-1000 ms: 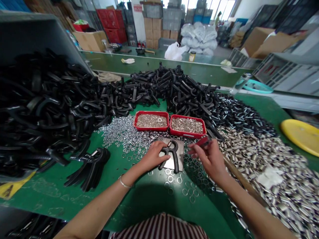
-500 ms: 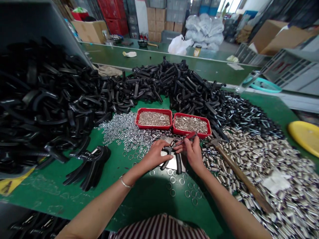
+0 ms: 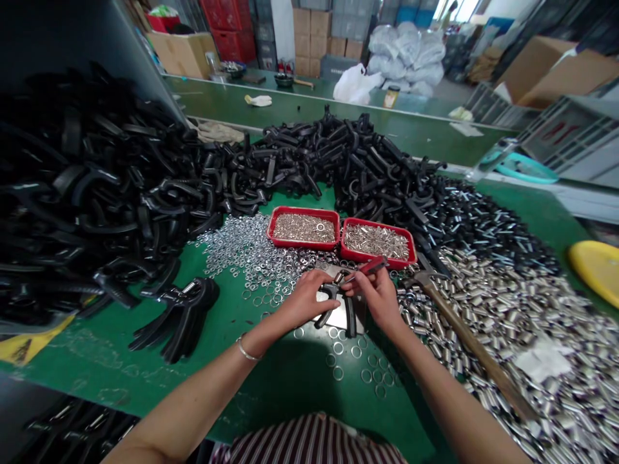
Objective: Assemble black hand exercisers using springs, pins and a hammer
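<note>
A black hand gripper [image 3: 344, 308] lies on a small metal plate [image 3: 338, 317] on the green table. My left hand [image 3: 305, 298] is closed over its left handle and holds it down. My right hand [image 3: 378, 295] grips red-handled pliers [image 3: 368, 267], whose tip points at the top of the hand gripper, where the spring sits. Loose metal rings [image 3: 360, 364] lie around the plate.
Two red trays [image 3: 304, 227] [image 3: 378, 241] of small metal parts stand just beyond my hands. Black plastic handles [image 3: 120, 193] are heaped left and behind. Assembled grippers [image 3: 178, 316] lie at left. Metal sleeves [image 3: 522, 322] and a hammer [image 3: 464, 335] cover the right side; a yellow plate [image 3: 597, 264] sits far right.
My right hand has come in from the right with the pliers to the top of the hand gripper. My left hand has stayed on the handle.
</note>
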`<action>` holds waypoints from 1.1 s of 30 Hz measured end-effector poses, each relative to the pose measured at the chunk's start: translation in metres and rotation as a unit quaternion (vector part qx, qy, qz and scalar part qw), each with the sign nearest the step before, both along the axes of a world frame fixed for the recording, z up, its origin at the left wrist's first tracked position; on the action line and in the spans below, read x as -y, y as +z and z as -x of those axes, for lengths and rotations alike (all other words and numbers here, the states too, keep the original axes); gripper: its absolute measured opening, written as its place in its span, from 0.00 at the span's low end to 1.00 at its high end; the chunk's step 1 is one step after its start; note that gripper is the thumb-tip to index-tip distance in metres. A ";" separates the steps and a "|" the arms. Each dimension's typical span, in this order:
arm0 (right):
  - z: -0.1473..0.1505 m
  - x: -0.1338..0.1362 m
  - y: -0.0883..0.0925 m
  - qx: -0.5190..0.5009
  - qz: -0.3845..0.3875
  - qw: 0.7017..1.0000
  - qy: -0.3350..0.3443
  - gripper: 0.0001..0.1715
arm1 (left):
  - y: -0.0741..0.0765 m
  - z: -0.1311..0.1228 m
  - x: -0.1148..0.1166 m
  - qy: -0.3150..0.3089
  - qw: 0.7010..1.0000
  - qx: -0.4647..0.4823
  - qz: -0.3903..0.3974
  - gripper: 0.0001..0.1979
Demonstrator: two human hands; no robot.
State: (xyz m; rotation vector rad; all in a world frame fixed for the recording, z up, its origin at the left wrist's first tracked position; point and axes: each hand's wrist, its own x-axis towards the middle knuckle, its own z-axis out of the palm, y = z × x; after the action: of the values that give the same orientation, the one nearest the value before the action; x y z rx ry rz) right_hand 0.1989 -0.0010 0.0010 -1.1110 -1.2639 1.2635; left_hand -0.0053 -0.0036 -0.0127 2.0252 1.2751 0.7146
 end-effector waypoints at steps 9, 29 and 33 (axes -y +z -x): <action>-0.001 -0.003 0.006 0.068 -0.013 0.997 0.027 0.16 | 0.004 0.000 0.001 -0.001 1.000 -0.001 0.018 0.23; -0.004 0.002 0.005 0.046 -0.005 0.999 0.011 0.15 | 0.007 0.001 0.001 0.005 1.000 0.007 0.028 0.23; -0.004 0.001 0.005 0.033 0.002 0.999 0.015 0.16 | 0.007 0.002 0.002 0.004 1.000 0.004 0.031 0.23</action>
State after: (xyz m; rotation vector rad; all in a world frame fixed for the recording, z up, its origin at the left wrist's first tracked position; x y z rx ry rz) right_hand 0.2027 -0.0018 0.0061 -1.1479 -1.3318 1.2612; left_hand -0.0070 -0.0051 -0.0056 1.9664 1.2860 0.6782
